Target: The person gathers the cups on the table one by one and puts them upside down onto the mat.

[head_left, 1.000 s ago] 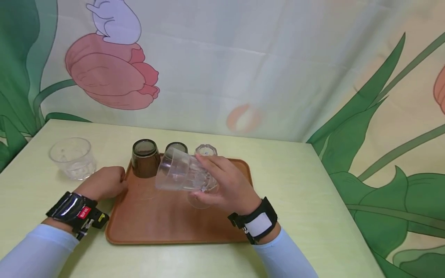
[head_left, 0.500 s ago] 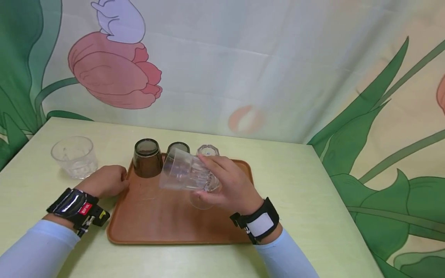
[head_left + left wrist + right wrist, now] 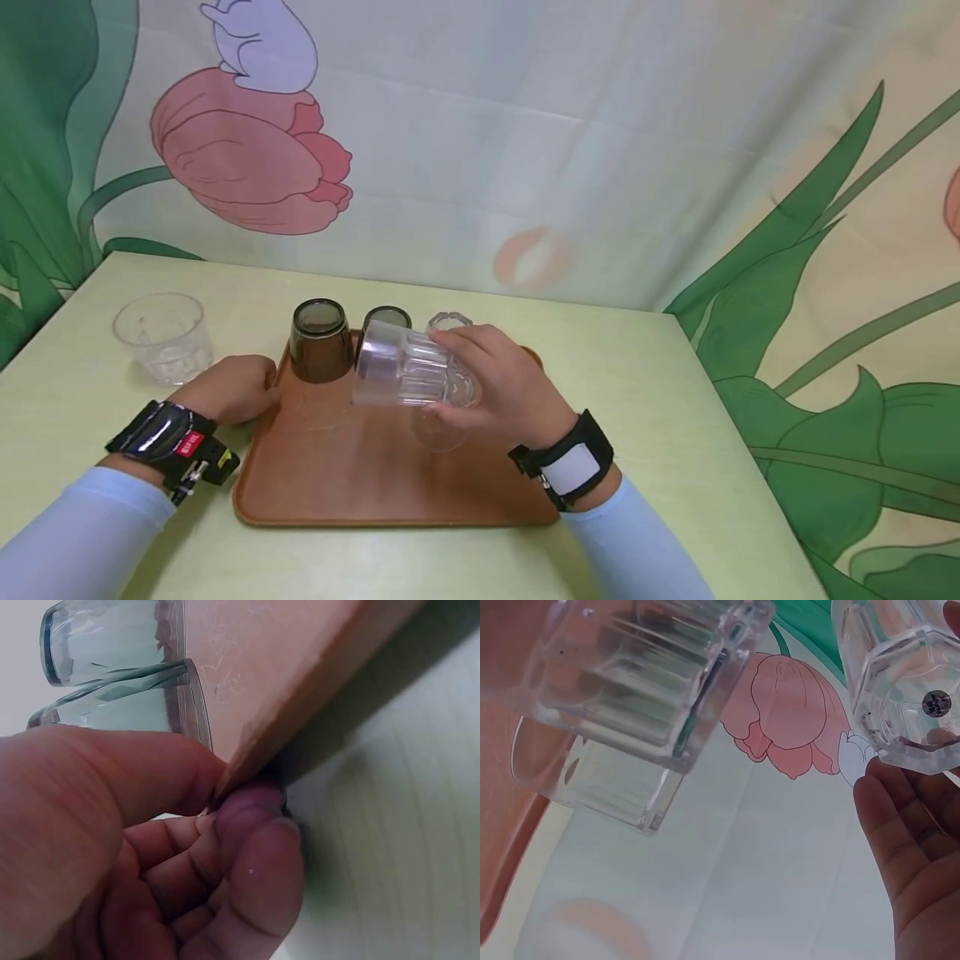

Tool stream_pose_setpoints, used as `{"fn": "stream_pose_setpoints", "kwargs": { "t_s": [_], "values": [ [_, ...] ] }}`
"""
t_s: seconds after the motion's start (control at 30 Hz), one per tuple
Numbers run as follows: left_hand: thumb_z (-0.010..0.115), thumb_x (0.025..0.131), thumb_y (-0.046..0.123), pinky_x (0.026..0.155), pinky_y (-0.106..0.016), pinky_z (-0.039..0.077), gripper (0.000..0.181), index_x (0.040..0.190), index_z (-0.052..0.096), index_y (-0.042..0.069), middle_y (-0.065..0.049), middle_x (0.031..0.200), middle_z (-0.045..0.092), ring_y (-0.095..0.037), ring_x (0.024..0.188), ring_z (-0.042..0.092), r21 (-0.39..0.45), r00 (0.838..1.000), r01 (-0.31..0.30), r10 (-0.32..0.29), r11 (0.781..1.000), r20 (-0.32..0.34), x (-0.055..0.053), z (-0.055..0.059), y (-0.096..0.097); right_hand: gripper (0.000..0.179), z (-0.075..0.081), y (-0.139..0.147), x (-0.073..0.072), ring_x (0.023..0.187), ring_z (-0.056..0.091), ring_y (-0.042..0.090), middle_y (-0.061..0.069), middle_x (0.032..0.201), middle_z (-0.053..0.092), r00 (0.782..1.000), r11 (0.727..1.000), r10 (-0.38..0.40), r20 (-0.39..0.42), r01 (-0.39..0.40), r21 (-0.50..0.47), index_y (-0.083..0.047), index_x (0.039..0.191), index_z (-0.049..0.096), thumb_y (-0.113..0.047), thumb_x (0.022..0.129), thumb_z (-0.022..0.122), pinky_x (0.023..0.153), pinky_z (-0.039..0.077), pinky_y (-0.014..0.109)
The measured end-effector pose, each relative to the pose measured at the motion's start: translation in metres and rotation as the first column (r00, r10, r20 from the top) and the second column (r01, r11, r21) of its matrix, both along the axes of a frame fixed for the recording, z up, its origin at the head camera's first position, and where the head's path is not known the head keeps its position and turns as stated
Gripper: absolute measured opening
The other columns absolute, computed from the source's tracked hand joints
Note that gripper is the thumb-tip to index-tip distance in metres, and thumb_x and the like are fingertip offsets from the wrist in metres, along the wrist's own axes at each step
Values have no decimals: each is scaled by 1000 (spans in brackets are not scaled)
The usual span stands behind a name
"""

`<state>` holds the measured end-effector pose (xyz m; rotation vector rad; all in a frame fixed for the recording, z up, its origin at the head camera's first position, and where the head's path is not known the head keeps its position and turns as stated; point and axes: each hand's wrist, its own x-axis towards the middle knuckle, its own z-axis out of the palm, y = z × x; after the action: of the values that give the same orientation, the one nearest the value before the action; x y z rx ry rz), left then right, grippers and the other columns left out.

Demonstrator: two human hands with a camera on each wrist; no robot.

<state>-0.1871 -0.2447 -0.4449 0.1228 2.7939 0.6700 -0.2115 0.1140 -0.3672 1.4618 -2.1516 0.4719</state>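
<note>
My left hand (image 3: pixel 236 390) pinches the left edge of a brown tray (image 3: pixel 322 479); in the left wrist view the thumb lies above the rim and curled fingers below. With my right hand (image 3: pixel 510 387) I hold a clear glass tumbler (image 3: pixel 401 367) on its side over the tray, mouth to the left, fingers near its base. A round sticker (image 3: pixel 937 703) shows on that base in the right wrist view. Beneath it another clear glass (image 3: pixel 438 435) stands on the tray, mostly hidden. Two dark glasses (image 3: pixel 321 342) and one more clear glass (image 3: pixel 448 319) stand upside down along the back.
Left of the tray, a wide clear glass (image 3: pixel 163 333) stands upright on the pale table (image 3: pixel 660 467), just beyond my left hand. A printed curtain (image 3: pixel 427 167) hangs right behind the table's back edge.
My right hand has shifted a little to the right, and the held tumbler has turned slightly, lying more level. The left hand keeps its grip on the tray edge.
</note>
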Motion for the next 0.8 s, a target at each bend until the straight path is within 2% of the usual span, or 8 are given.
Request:
{"fn": "stream_pose_setpoints", "kwargs": {
  "t_s": [0.3,0.57,0.8],
  "values": [
    [52,92,18,55,-31,39,17,83,55,5,-7,72,51,-22,68,53,20,999,-19,18,1000,47,0,0,0,71,5,-6,-6,116,60,21,9,129,61,1000,998,23,1,-23,52,-6,138,56,-41,81,80,94,54,30],
    [54,91,18,54,-30,41,15,83,55,6,-6,72,53,-20,66,53,46,997,-20,16,999,81,-3,-4,-2,69,5,-7,-11,117,59,23,9,128,62,999,995,50,2,-50,85,-5,137,56,-40,82,79,100,51,31],
    [52,91,16,53,-30,42,14,86,55,4,-6,69,56,-19,60,55,69,992,-35,26,997,126,-2,-3,-1,65,7,-12,-14,117,57,23,9,126,62,997,990,64,39,-68,122,-6,136,57,-40,85,77,102,48,32]
  ]
}}
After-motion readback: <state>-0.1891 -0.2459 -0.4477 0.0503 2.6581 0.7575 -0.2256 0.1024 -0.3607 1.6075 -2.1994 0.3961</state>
